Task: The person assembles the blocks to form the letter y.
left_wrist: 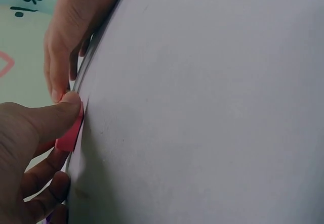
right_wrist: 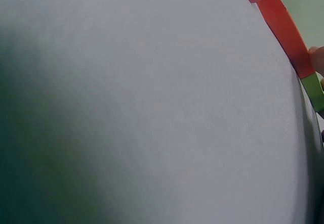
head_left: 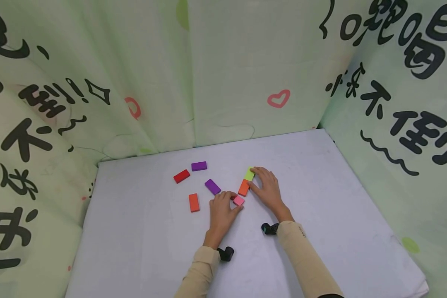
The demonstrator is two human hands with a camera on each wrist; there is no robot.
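My left hand [head_left: 222, 211] pinches a pink block [head_left: 239, 200] between thumb and fingers on the white tabletop. In the left wrist view, the thumb lies along the side of this pink block [left_wrist: 71, 135]. Just beyond it, an orange block [head_left: 243, 188] and a yellow-green block [head_left: 249, 174] stand end to end in a slanting row. My right hand [head_left: 269, 190] curls round the yellow-green block, fingertips at its far end and thumb near its joint with the orange one. The right wrist view has the pink block's end meeting the orange block [right_wrist: 288, 34].
Left of the hands lie two purple blocks [head_left: 199, 166], a red block [head_left: 181, 176] and another orange block [head_left: 194, 203], spread apart on the white table [head_left: 134, 248]. A pale green curtain [head_left: 231, 82] with black lettering surrounds the table's back and sides.
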